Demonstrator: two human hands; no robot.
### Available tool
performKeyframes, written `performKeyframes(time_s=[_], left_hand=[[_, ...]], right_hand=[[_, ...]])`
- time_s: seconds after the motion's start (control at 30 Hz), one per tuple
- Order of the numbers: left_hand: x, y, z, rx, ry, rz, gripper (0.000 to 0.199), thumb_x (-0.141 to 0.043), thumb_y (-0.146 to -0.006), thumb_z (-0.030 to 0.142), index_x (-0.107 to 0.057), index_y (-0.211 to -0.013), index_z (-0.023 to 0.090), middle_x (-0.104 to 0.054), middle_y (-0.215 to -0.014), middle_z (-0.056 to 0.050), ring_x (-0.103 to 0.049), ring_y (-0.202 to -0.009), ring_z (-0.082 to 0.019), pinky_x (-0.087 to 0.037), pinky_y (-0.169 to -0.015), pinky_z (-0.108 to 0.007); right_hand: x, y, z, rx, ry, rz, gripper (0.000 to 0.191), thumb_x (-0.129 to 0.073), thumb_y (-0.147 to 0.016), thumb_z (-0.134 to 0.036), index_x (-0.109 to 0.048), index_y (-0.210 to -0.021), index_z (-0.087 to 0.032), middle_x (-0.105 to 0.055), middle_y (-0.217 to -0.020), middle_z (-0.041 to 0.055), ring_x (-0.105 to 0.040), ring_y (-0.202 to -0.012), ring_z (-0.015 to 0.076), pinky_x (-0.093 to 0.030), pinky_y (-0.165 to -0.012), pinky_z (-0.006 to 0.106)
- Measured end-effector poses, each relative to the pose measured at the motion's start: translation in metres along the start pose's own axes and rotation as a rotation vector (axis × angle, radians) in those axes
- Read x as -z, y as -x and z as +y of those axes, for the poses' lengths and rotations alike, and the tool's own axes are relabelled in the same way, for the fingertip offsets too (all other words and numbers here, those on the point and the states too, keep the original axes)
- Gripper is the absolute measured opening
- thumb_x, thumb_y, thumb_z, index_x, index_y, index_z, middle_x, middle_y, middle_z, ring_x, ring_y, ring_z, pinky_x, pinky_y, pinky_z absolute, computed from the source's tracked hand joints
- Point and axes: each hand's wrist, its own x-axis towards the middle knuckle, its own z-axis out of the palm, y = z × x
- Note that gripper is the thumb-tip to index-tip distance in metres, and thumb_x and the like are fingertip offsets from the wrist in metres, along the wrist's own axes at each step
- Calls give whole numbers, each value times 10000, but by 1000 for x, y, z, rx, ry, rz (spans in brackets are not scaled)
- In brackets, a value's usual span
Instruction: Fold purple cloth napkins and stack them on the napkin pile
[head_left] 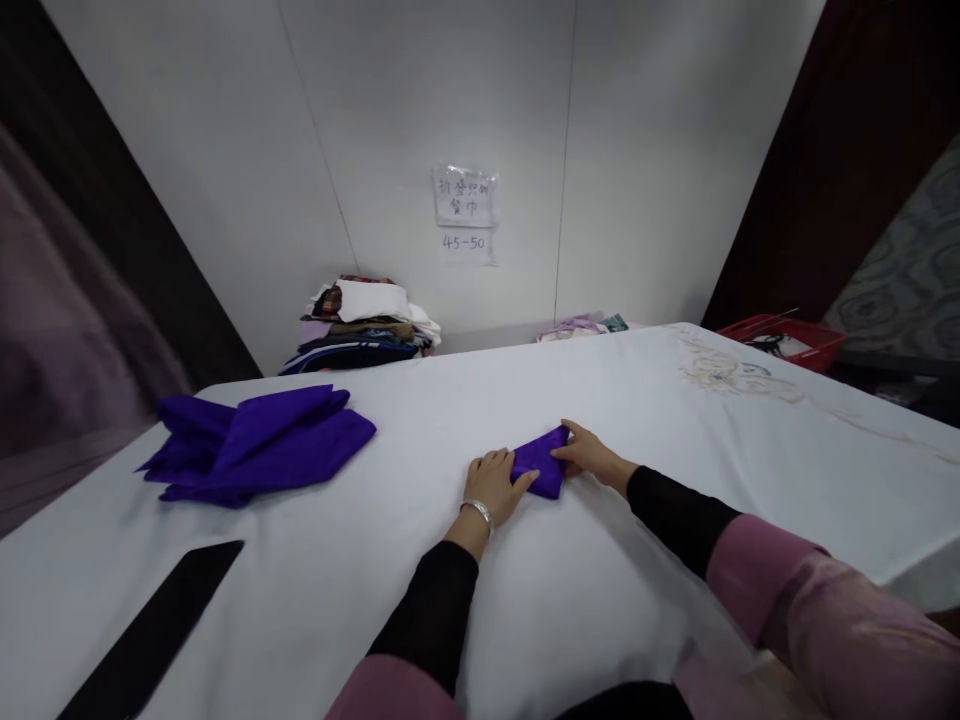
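A small folded purple napkin lies near the middle of the white-covered table, narrower at its left end and wider at its right. My left hand, with a silver bangle at the wrist, grips the narrow end, its thumb over the front of the fabric and its fingers curled behind. At the wide end my right hand pinches the edge between thumb and fingers. Some of the napkin's left end is hidden under my left hand.
Loose purple cloths lie in a heap on the left. In front of them is a flat black object. A stack of folded clothes stands behind the table, and a red basket at the far right. Handwritten paper hangs on the wall.
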Motion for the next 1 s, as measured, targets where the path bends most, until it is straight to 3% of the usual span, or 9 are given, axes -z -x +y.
performKeyframes(time_s=[0.13,0.27,0.43,0.5,0.57,0.67,0.77,0.87,1.0], left_hand=[[8,0,3,90,96,46,467,-281,-899,470,-659,-879,197,-669,-955,-95,-552,-1001,-269,-362,-890,-436],[5,-2,0,156,163,53,362,-396,-866,356,-595,-1108,176,-657,-1004,-96,-588,-930,-228,-416,-823,-360],[-4,-5,-4,181,313,29,487,-521,-793,409,-529,-1214,162,-642,-1070,-87,-590,-954,-208,-451,-814,-313],[-6,-6,-5,212,492,23,566,-578,-753,402,-485,-1254,156,-620,-1129,-99,-587,-974,-206,-456,-822,-311],[-5,-6,-5,241,727,-28,560,-621,-713,383,-513,-1212,151,-649,-1057,-96,-611,-898,-201,-472,-775,-312],[-2,-6,-3,263,1024,-133,328,-652,-673,361,-629,-923,150,-677,-798,-44,-615,-698,-169,-473,-653,-291],[1,-5,3,291,1145,-117,217,-689,-627,337,-604,-713,157,-634,-655,0,-570,-595,-133,-439,-582,-258],[0,-3,9,278,1142,-109,199,-681,-631,326,-589,-694,161,-603,-618,19,-531,-558,-114,-406,-545,-239],[-4,-2,11,253,1067,-134,174,-652,-662,326,-588,-701,168,-587,-623,29,-511,-563,-111,-385,-540,-232]], right_hand=[[-6,4,2,71,-82,7,904,-592,-602,-79,-209,-1414,-184,-544,-659,-58,-507,-489,100,-382,-427,214],[-3,7,3,52,-266,-90,953,-592,-579,-79,-167,-1420,-221,-579,-682,-62,-526,-509,109,-381,-470,221],[1,8,-1,42,-408,-315,612,-553,-566,-89,-534,-1169,-194,-674,-849,15,-616,-716,165,-458,-693,301],[1,7,-2,38,-442,-383,482,-531,-553,-86,-610,-1022,-173,-684,-842,28,-620,-720,171,-462,-710,308],[2,6,-2,28,-468,-421,421,-516,-547,-82,-629,-943,-168,-687,-825,29,-618,-701,169,-464,-695,303],[3,4,-2,25,-478,-435,390,-514,-544,-79,-634,-904,-168,-689,-814,24,-613,-681,160,-465,-679,289],[5,2,-4,31,-472,-444,365,-553,-569,-92,-634,-918,-168,-693,-847,30,-617,-675,155,-467,-672,280],[6,1,-7,39,-460,-427,329,-630,-657,-185,-621,-986,-175,-688,-946,56,-637,-746,172,-478,-702,293],[6,-3,-6,60,-447,-305,338,-683,-715,-326,-601,-1010,-182,-685,-945,67,-637,-744,166,-477,-674,281]])
